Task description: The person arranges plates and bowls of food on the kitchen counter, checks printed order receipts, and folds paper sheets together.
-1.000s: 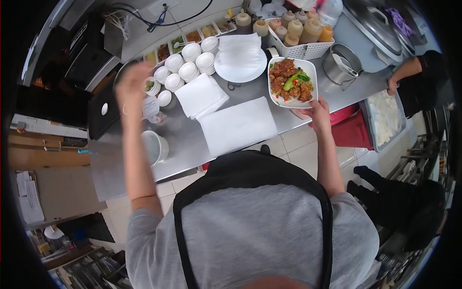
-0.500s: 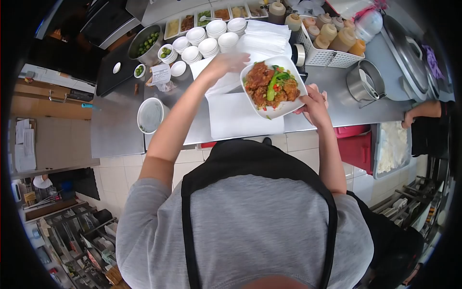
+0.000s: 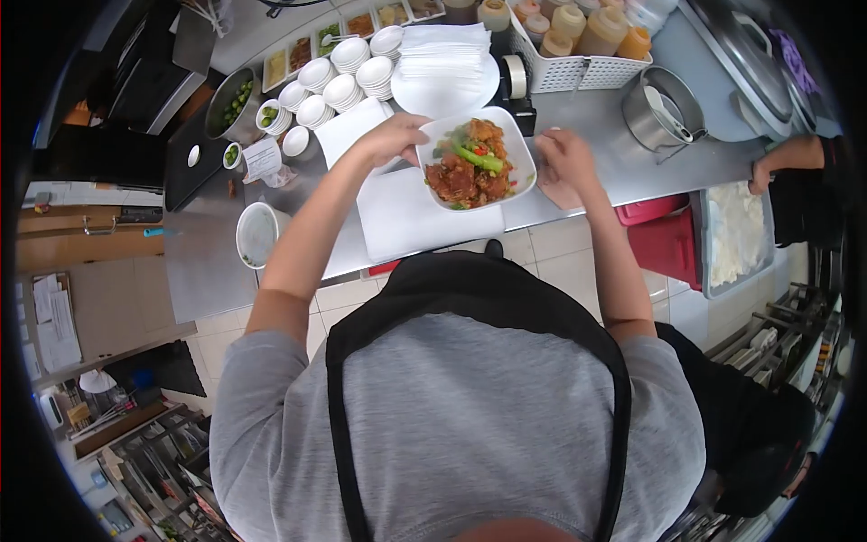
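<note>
A white square bowl (image 3: 526, 177) holds browned, fried-looking meat pieces (image 3: 453, 181) with a green vegetable (image 3: 484, 161) and red bits. My left hand (image 3: 390, 144) grips its left rim, the fingertips partly hidden by the bowl. The bowl is above white paper sheets (image 3: 423, 226) on the steel counter. To the right of the bowl is my right hand (image 3: 567, 163), apart from the rim. Its fingers are curled, and whether anything is inside them is hidden.
Stacks of small white bowls (image 3: 345, 92) and white napkins (image 3: 442, 56) stand behind. A white basket (image 3: 587, 74) holds sauce bottles; a metal pot (image 3: 664, 110) is at right. A white tub (image 3: 262, 237) stands left. Another person's hand (image 3: 761, 175) is beside a grey container (image 3: 768, 262).
My left hand has come down onto the bowl's left rim. My right hand has let go of the right side. The bowl has turned and its food faces another way; the view has shifted.
</note>
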